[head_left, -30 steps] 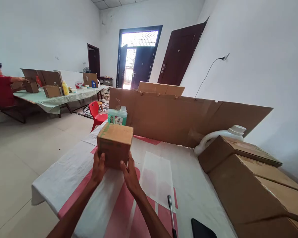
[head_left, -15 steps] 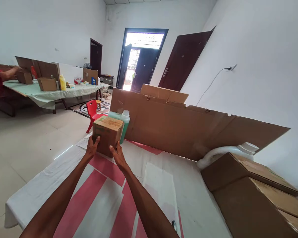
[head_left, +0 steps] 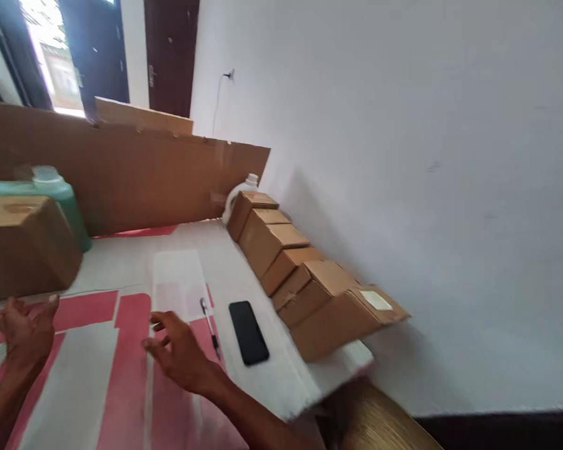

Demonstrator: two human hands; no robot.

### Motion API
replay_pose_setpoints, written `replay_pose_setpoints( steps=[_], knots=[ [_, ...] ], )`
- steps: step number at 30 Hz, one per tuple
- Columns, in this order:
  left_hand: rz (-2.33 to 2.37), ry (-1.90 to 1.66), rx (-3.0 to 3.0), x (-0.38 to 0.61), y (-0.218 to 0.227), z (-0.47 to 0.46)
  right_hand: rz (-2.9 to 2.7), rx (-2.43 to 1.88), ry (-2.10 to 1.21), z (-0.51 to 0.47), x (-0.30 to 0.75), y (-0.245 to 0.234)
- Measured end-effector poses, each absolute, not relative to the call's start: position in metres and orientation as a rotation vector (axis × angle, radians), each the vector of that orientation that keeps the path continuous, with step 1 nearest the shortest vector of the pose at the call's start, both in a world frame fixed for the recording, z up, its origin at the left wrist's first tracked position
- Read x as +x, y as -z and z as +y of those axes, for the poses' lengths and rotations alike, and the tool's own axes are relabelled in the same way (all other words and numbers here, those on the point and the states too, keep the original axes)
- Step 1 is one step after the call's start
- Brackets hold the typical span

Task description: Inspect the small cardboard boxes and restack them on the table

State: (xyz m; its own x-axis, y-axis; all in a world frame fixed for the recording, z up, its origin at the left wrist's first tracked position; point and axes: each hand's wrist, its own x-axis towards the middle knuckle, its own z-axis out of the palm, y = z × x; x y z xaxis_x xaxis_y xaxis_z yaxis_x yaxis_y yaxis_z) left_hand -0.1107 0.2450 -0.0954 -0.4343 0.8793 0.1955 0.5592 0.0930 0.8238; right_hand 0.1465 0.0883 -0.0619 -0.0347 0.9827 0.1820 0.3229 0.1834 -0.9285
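A brown cardboard box [head_left: 23,250] stands on the table at the left, in front of a jug of green liquid [head_left: 70,206]. Just below the box is my left hand [head_left: 28,331], fingers apart and holding nothing. My right hand [head_left: 178,350] hovers over the red and white cloth, its fingers spread and slightly curled, with nothing in them. Close to its right lie a pen [head_left: 210,328] and a black phone [head_left: 248,332].
Several cardboard boxes [head_left: 281,250] form a row along the table's right side, beside the wall. A white jug [head_left: 244,190] stands behind them. An upright cardboard panel [head_left: 145,175] borders the far edge. The table's right corner [head_left: 356,359] drops off past the boxes.
Both hands have let go of the cardboard box, which now stands by the green jug. My right hand has moved away from it. The view has swung right, showing the box row and phone.
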Motion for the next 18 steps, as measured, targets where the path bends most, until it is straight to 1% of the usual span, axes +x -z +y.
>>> replay_pose_setpoints(
  steps=[3,5,7,8,9,10,12,15,18],
  knots=[
    [1.778,-1.234,1.484,-0.039,0.099,0.191,-1.331,-1.486,-0.324,0.008,0.223,0.032],
    [1.510,-1.325,1.619,0.020,0.097,0.148,-1.117,-1.538,0.176,-0.037,0.277,0.004],
    [1.235,-1.246,1.703,0.077,0.096,0.102,-0.777,-1.547,0.603,-0.076,0.332,-0.015],
    [1.108,-1.202,1.733,0.103,0.097,0.081,-0.584,-1.556,0.737,-0.092,0.358,-0.017],
    [0.982,-1.134,1.776,0.127,0.098,0.060,-0.443,-1.573,0.771,-0.106,0.383,-0.013],
    [0.857,-1.068,1.812,0.148,0.099,0.041,-0.341,-1.617,0.707,-0.117,0.405,-0.004],
    [0.621,-0.921,1.846,0.184,0.102,0.010,-0.234,-1.773,0.369,-0.130,0.440,0.027],
    [0.394,-0.707,1.905,0.228,0.104,-0.017,-0.282,-1.815,0.075,-0.129,0.457,0.082],
    [0.355,-0.493,1.927,0.263,0.100,-0.027,-0.399,-1.818,-0.045,-0.124,0.442,0.117]
  ],
)
